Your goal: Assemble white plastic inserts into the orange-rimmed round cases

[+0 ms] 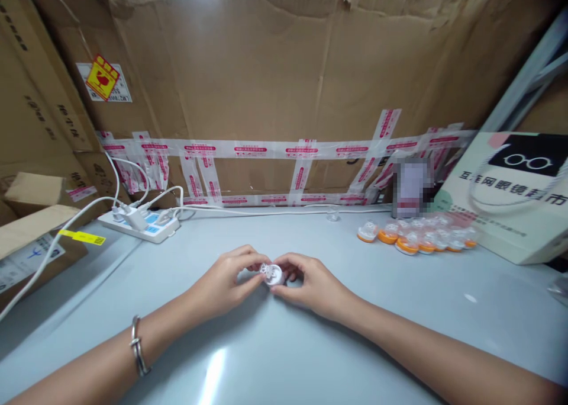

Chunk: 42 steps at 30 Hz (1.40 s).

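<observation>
In the middle of the table, my right hand grips a small round white cup-shaped part between thumb and fingers. A small white openwork piece is pinched in my left hand, right at the rim of the cup-shaped part. The two pieces overlap from this view, and I cannot tell whether one sits inside the other. Both hands are close together, a little above or resting on the table. A silver bracelet circles the left wrist.
Several small clear-topped containers with orange bases stand at the right, near a paper bag. A clear piece lies at the back. A power strip with white cables sits back left. Tall cardboard closes off the rear.
</observation>
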Tool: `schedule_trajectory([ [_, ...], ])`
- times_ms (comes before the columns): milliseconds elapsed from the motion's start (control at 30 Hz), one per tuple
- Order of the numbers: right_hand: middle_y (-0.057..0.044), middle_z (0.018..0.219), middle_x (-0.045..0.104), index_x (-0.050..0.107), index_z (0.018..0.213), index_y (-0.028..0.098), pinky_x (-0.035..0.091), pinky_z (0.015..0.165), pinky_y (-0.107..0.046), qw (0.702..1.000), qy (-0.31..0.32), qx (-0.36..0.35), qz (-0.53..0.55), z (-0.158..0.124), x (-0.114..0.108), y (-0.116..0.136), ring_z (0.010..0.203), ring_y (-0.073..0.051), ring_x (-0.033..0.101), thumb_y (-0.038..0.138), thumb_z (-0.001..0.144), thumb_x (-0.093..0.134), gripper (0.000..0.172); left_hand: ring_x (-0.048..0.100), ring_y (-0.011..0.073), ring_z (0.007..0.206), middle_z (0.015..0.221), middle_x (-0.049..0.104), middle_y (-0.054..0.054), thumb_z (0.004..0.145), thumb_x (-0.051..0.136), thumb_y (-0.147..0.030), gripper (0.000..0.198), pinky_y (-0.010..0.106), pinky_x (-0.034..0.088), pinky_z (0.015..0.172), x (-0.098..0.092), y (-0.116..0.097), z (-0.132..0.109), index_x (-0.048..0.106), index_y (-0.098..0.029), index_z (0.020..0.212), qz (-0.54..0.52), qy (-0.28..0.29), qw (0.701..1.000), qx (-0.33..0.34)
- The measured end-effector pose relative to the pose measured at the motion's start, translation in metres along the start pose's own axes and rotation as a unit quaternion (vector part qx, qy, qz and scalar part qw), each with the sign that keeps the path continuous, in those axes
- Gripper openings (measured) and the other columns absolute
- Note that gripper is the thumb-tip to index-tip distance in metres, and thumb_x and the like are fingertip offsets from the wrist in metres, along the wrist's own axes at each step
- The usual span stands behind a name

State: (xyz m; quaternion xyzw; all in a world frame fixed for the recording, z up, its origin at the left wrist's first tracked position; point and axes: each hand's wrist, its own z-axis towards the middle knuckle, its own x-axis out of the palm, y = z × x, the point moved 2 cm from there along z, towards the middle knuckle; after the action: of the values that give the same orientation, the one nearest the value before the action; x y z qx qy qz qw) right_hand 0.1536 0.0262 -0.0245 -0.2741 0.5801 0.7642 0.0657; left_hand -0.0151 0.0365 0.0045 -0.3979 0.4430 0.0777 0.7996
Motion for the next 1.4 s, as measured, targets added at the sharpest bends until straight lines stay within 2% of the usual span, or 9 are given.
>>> schedule_trajectory([
  [200,-0.005,0.088,0.066,0.061,0.089,0.015,0.049,0.074,-0.028,0.991,0.011,0.047,0.125,0.001,0.005,-0.006,0.078,-0.016,0.061,0.022,0.062,0.067,0.029,0.056,0.0148,0.080,0.087,0.059,0.003,0.083,0.049,-0.015,0.024,0.028,0.044,0.074,0.001,0.000,-0.002,0.061,-0.021,0.103,0.005,0.002,1.000,0.009],
  [400,-0.004,0.086,0.068,0.059,0.090,0.014,0.049,0.078,-0.030,0.972,0.022,0.110,0.208,0.003,0.008,-0.011,0.082,-0.018,0.064,0.024,0.057,0.071,0.036,0.056,0.0154,0.080,0.087,0.058,0.004,0.084,0.048,-0.014,0.023,0.028,0.044,0.073,0.003,0.003,-0.002,0.061,-0.020,0.102,0.022,-0.003,1.000,0.016],
  [667,-0.004,0.085,0.070,0.062,0.089,0.014,0.048,0.080,-0.031,0.960,0.028,0.124,0.250,0.006,0.007,-0.013,0.082,-0.019,0.064,0.026,0.053,0.076,0.040,0.056,0.0152,0.080,0.089,0.060,0.004,0.085,0.047,-0.017,0.023,0.027,0.044,0.074,0.005,0.003,-0.002,0.062,-0.021,0.102,-0.004,-0.013,1.000,-0.001],
  [933,-0.005,0.082,0.070,0.065,0.091,0.013,0.046,0.082,-0.032,0.952,0.029,0.150,0.265,0.009,0.002,-0.013,0.082,-0.019,0.063,0.032,0.053,0.077,0.044,0.058,0.0153,0.077,0.085,0.062,0.005,0.084,0.048,-0.023,0.020,0.025,0.044,0.072,0.010,0.009,0.002,0.063,-0.016,0.095,-0.036,-0.066,0.996,-0.050],
  [1200,-0.004,0.082,0.070,0.064,0.090,0.014,0.046,0.082,-0.033,0.957,0.024,0.122,0.263,0.008,-0.001,-0.007,0.078,-0.018,0.064,0.035,0.054,0.076,0.043,0.058,0.0155,0.078,0.085,0.061,0.005,0.084,0.047,-0.023,0.020,0.027,0.045,0.073,0.007,0.007,0.001,0.062,-0.016,0.095,-0.039,-0.087,0.995,-0.039],
  [1400,-0.003,0.084,0.070,0.063,0.087,0.015,0.048,0.080,-0.032,0.955,0.016,0.111,0.275,0.008,-0.001,-0.005,0.080,-0.018,0.064,0.027,0.052,0.077,0.039,0.057,0.0157,0.078,0.086,0.061,0.005,0.085,0.046,-0.021,0.020,0.028,0.045,0.073,0.005,0.005,0.000,0.061,-0.016,0.097,-0.027,-0.085,0.996,-0.021],
])
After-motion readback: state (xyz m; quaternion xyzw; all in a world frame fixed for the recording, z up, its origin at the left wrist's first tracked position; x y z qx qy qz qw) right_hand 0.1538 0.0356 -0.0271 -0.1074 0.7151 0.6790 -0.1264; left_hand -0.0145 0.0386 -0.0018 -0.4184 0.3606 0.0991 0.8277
